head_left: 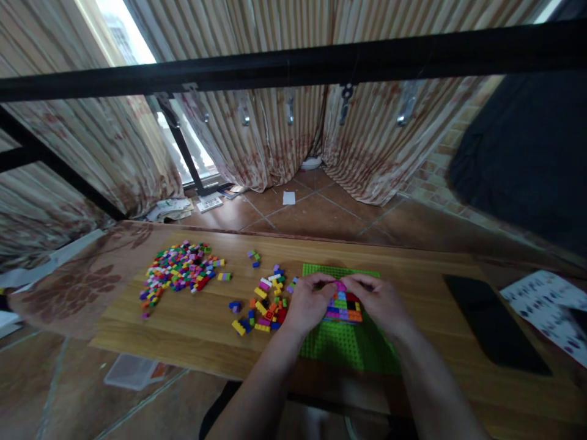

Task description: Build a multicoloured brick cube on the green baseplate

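A green studded baseplate (pixel 343 348) lies on the wooden table, carrying a block of multicoloured toy bricks (pixel 342 310) in blue, purple, red, orange and black. Over the far edge of that block my two hands meet. My left hand (pixel 312 299) comes from the left with thumb and fingers pinched at a magenta brick (pixel 339 285). From the right, my right hand (pixel 373 299) pinches at the same magenta brick. The fingers cover part of it, and whether it is pressed onto the bricks below cannot be made out.
Loose bricks (pixel 270 308) lie scattered just left of the baseplate. Further left is a large pile of small bricks (pixel 181 269). A dark flat panel (pixel 495 321) lies on the table's right side, near a printed sheet (pixel 548 305). A black bar (pixel 293 67) with hanging hooks crosses above the table.
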Motion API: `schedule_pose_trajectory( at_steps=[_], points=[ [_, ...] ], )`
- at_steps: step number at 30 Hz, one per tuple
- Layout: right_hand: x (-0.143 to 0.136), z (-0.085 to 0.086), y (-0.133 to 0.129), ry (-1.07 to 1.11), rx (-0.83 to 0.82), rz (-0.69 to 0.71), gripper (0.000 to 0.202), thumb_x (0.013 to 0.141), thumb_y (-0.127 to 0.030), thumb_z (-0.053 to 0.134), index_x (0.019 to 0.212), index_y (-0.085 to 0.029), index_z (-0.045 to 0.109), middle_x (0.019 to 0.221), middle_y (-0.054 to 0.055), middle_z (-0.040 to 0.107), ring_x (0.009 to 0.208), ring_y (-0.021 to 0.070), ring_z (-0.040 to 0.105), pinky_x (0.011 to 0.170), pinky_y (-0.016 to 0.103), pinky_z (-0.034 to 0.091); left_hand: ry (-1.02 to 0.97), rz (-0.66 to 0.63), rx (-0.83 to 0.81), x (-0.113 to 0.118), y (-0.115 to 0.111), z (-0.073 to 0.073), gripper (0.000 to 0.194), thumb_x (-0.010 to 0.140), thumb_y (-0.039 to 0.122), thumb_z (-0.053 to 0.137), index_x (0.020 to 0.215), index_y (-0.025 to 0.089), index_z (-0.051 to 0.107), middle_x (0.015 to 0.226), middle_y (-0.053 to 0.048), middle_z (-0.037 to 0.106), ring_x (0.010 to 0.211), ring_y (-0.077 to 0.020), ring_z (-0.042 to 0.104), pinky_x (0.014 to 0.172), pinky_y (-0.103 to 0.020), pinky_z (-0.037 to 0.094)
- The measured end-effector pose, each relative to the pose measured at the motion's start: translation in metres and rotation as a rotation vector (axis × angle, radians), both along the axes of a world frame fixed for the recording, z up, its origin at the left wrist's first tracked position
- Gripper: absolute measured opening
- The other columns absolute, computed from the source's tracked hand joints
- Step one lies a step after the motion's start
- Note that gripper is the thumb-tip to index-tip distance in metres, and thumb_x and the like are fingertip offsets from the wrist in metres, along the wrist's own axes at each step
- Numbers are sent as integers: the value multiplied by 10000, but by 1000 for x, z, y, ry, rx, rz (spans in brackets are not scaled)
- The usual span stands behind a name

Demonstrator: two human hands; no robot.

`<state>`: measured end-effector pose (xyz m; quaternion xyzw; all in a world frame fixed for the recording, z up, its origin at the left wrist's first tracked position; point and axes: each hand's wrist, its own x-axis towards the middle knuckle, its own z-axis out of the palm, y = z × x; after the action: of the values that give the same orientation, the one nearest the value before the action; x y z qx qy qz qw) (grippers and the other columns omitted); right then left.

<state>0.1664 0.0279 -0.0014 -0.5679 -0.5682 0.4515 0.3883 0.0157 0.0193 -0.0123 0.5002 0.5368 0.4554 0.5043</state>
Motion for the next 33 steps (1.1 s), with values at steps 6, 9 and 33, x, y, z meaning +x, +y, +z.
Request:
schedule_pose_trajectory(
  at_steps=[6, 9, 33],
  points=[
    [1, -4, -1, -44, 37, 17, 298, 755, -452, 650, 856, -194, 759, 806, 55, 740, 748, 220, 657, 712, 350, 500, 76, -22, 62, 1, 0, -1, 240, 816, 313, 557, 853, 168, 744, 779, -16, 712, 682, -132, 593, 642, -228, 467],
    [0, -6, 0, -25, 40, 2, 299, 745, -459, 663, 845, -196, 762, 802, 55, 741, 729, 214, 657, 689, 339, 506, 106, -17, 70, 2, -1, -1, 249, 830, 307, 535, 843, 168, 741, 754, -10, 703, 665, -129, 584, 621, -224, 455],
    [-8, -9, 6, -19, 39, -28, 314, 728, -482, 682, 850, -203, 761, 861, 55, 759, 755, 221, 680, 730, 368, 526, 887, 91, -82, -102, -14, 13, 270, 682, 142, 680, 939, 219, 718, 846, -41, 718, 822, -187, 646, 752, -258, 448]
  ],
)
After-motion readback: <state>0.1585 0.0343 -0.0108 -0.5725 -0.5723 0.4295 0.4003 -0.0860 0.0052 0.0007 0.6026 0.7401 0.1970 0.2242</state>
